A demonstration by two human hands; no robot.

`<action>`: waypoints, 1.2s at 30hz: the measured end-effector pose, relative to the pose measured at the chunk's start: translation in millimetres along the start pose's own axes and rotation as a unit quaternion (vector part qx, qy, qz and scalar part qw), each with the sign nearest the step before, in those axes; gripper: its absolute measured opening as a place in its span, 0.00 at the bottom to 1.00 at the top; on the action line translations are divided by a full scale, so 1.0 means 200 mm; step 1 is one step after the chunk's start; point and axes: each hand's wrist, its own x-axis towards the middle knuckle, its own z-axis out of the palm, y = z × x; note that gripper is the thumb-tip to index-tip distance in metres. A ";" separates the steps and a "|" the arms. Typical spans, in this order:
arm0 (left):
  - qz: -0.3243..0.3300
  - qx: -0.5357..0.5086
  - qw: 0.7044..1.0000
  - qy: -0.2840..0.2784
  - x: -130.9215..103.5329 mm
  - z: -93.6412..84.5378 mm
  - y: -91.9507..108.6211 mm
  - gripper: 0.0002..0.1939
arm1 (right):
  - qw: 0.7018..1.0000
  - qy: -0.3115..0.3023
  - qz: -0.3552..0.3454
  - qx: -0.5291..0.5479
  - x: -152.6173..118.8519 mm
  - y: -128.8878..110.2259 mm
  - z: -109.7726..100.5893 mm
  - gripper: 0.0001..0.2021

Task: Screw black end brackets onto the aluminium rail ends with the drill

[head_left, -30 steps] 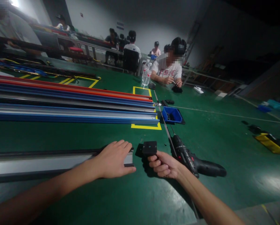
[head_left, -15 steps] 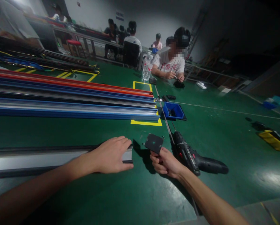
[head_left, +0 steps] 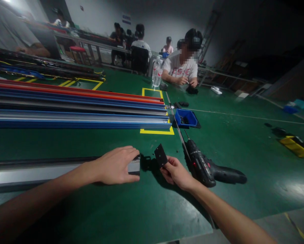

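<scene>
My left hand (head_left: 120, 165) grips a long black-and-silver metal profile (head_left: 52, 169) across its top, close to its right end, thumb on the near side and fingers on the far side. To the right of that end, my right hand (head_left: 176, 172) pinches a small flat black plate (head_left: 161, 155) with holes in it. The plate is tilted up and apart from the profile. A black cordless drill (head_left: 201, 166) lies on the green tabletop just right of my right hand, its bit pointing away from me. A small dark screw (head_left: 177, 151) lies beyond that hand.
Blue profiles (head_left: 90, 123) and a red profile (head_left: 90, 90) lie farther back, their ends over a yellow taped outline (head_left: 157, 132). A blue bin (head_left: 186, 118) holds dark parts. Across the table, a co-worker (head_left: 183, 67) sits behind water bottles (head_left: 157, 73). A yellow bin (head_left: 295, 146) stands far right.
My right hand has turned the black plate from facing me broadly to a steeper, narrower angle. My left hand keeps its hold on the profile. The whole view has shifted slightly.
</scene>
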 end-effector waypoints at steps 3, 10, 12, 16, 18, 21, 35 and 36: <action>0.006 0.003 1.000 -0.001 0.00 0.00 -0.01 0.22 | 0.996 -0.007 0.014 -0.092 0.02 0.00 0.03 0.26; 0.002 0.004 1.000 -0.011 -0.02 -0.02 -0.03 0.23 | 0.948 0.011 0.008 -0.318 0.08 -0.06 0.10 0.19; -0.002 0.006 1.000 -0.015 -0.02 -0.02 -0.03 0.24 | 0.926 0.027 -0.007 -0.377 0.09 -0.07 0.12 0.19; -0.011 0.022 1.000 -0.010 -0.02 -0.02 -0.02 0.25 | 0.876 0.056 -0.035 -0.478 0.10 -0.07 0.17 0.17; -0.014 0.027 0.999 -0.009 -0.03 -0.02 -0.02 0.25 | 0.851 0.064 -0.042 -0.520 0.09 -0.07 0.18 0.16; -0.014 0.033 0.999 -0.004 -0.02 -0.01 -0.01 0.25 | 0.817 0.072 -0.047 -0.570 0.06 -0.07 0.20 0.15; -0.009 0.060 0.997 0.050 -0.04 0.01 0.03 0.42 | 0.710 0.064 -0.127 -0.689 0.03 0.00 0.23 0.14; -0.002 0.059 0.996 0.060 -0.04 0.02 0.03 0.48 | 0.708 0.062 -0.132 -0.691 0.03 0.00 0.24 0.13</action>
